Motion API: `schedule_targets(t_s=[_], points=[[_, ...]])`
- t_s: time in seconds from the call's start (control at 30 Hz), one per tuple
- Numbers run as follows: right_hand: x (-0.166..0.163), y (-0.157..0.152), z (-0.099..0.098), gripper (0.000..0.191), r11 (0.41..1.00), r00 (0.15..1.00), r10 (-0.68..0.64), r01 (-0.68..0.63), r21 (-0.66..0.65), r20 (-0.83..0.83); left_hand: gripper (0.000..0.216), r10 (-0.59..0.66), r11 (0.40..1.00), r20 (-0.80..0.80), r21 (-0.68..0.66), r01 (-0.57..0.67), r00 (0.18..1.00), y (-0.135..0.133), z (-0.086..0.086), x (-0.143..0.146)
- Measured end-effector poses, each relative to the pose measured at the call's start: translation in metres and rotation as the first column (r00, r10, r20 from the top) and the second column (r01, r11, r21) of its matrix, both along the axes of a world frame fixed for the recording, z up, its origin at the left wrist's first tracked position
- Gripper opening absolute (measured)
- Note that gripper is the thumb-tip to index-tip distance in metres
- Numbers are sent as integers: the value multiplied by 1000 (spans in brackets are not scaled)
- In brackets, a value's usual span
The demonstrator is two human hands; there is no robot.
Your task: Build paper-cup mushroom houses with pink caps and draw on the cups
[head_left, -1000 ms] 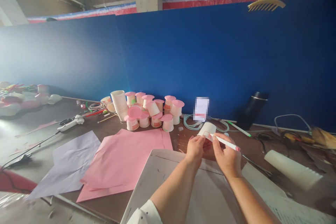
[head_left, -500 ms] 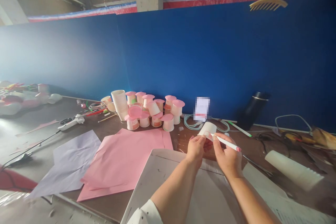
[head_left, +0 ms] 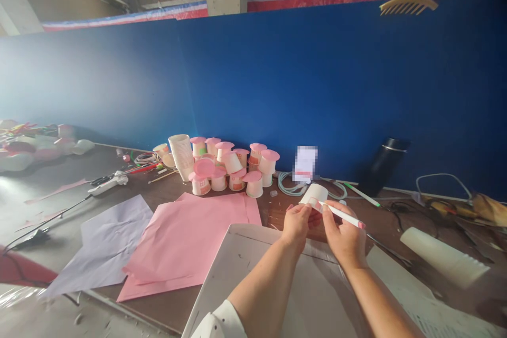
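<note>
Left hand [head_left: 295, 223] is pinching a tilted white cup [head_left: 316, 193] while the right hand [head_left: 348, 238], also stretched out front, kinda pencil-grips a marker [head_left: 347, 215].

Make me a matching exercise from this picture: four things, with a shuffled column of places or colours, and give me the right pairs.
Column 1
1. Pink-ended pen
2. Bottle
3. Lilac paper
4. Upright cup stack

Column 2
a. Spread flat, left of the pink paper
b. Standing beside the pink-topped cups
c. Black
d. In the right hand

Right pairs: 1-d, 2-c, 3-a, 4-b
</note>
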State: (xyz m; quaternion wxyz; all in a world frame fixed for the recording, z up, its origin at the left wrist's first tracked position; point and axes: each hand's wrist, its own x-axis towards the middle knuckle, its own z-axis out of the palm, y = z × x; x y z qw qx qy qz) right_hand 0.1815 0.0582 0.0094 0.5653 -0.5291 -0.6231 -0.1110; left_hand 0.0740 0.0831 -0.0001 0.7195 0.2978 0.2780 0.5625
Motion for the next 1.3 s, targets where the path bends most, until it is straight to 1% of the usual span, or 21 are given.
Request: schedule_targets(t_s=[0.2,0.57,0.83,1.07,1.3], points=[[0,1,-3,40,1000,1000,19,-19,-8,-5,40,0,1000,-5,20,0,1000,-1,1,1],[0,0,-2,41,1000,1000,15,-15,-6,-2,43,-2,999,-16,34,3,1000,-2,2,0],[-2,-2,1,45,998,998,51,-52,-46,-35,45,-3,1000,-24,25,4,1000,-2,0,0],[-1,-3,1,37,992,994,92,-97,-84,-61,47,4,999,-13,34,-3,1000,0,-1,1],[-1,-5,1,37,988,994,85,-93,-122,-62,47,18,999,8,44,-19,1000,-1,-1,2]])
